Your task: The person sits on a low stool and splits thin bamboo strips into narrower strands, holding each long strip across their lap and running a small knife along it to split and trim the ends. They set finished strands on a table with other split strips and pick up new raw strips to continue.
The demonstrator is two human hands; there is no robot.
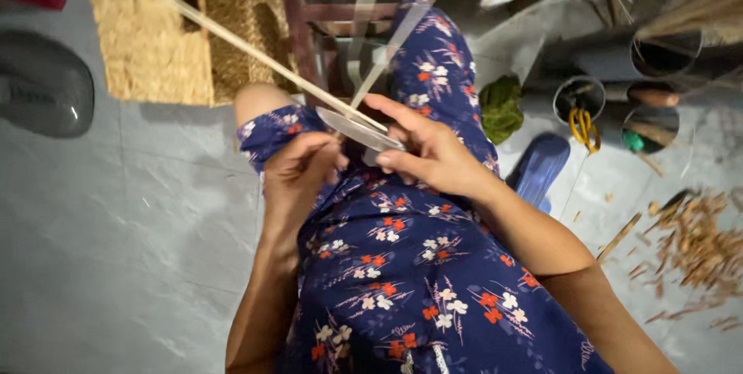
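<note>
My right hand (429, 153) grips a knife (357, 131) whose grey blade points left across my lap. My left hand (298, 176) is closed around the near end of a long thin bamboo strip (255, 53) that runs up and to the left. The blade lies against the strip just above my left hand. A second pale strip (398, 37) slants up toward the top middle, blurred. Both hands rest over my knees, which are covered by a dark blue flowered dress (402, 265).
A woven straw block (147, 33) and a wooden stool frame (340, 14) stand ahead. Dark pipes (619, 56) holding tools lie at the right, beside a green bundle (501, 107) and a blue sandal (539, 166). Wood shavings (696, 250) litter the grey floor at right.
</note>
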